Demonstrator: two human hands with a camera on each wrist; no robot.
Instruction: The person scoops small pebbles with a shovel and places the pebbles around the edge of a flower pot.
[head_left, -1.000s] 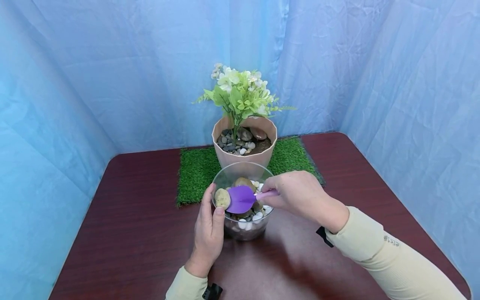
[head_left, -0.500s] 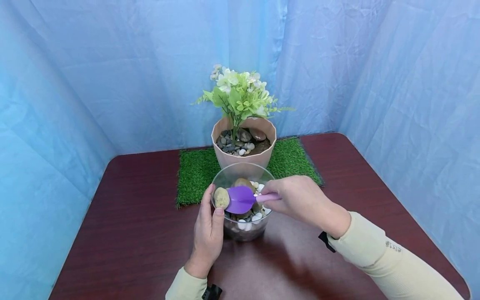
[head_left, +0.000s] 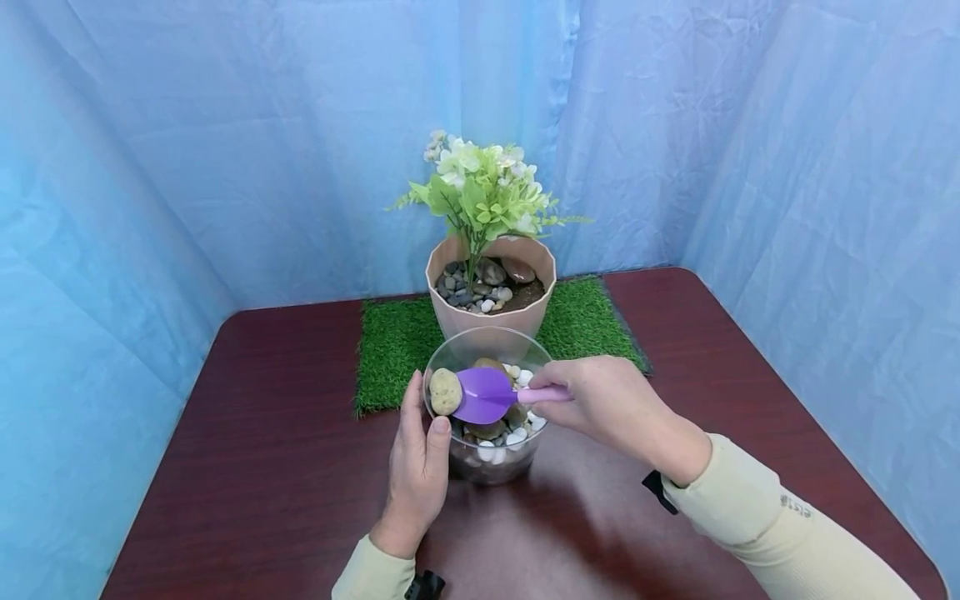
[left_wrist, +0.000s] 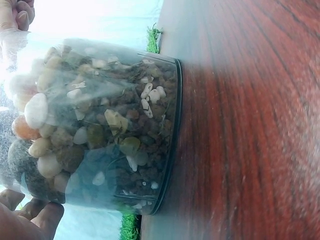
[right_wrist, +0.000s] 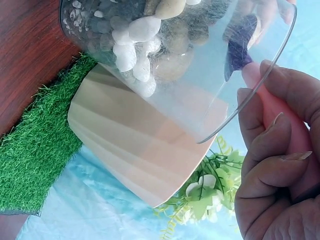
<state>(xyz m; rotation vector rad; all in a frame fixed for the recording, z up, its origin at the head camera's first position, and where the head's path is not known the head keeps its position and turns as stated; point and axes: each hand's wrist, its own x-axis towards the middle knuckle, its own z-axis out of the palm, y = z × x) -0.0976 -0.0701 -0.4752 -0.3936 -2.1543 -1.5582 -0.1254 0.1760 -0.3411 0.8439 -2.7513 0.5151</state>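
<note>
My right hand [head_left: 611, 408] grips the pink handle of a small trowel [head_left: 483, 396], held over a clear round container [head_left: 491, 458]. A pale oval stone [head_left: 446, 392] sits at the trowel's purple tip, by the container's left rim. My left hand [head_left: 418, 479] rests against the container's left side, its fingers and thumb extended. In the left wrist view, its fingertips [left_wrist: 47, 220] touch the clear wall. Larger brown stones, white pebbles [right_wrist: 142, 30] and dark gravel fill the container's lower part. In the right wrist view, the right fingers [right_wrist: 270, 145] curl round the handle.
Behind the container stands a beige faceted pot [head_left: 491, 321] holding stones and a plant [head_left: 483, 187] with white flowers. A green grass mat [head_left: 393, 350] lies beneath the pot. Blue curtains [head_left: 300, 150] enclose the dark wooden table [head_left: 262, 467].
My right hand and the trowel have shifted slightly to the right and the right hand sits a little lower. The left hand has hardly moved.
</note>
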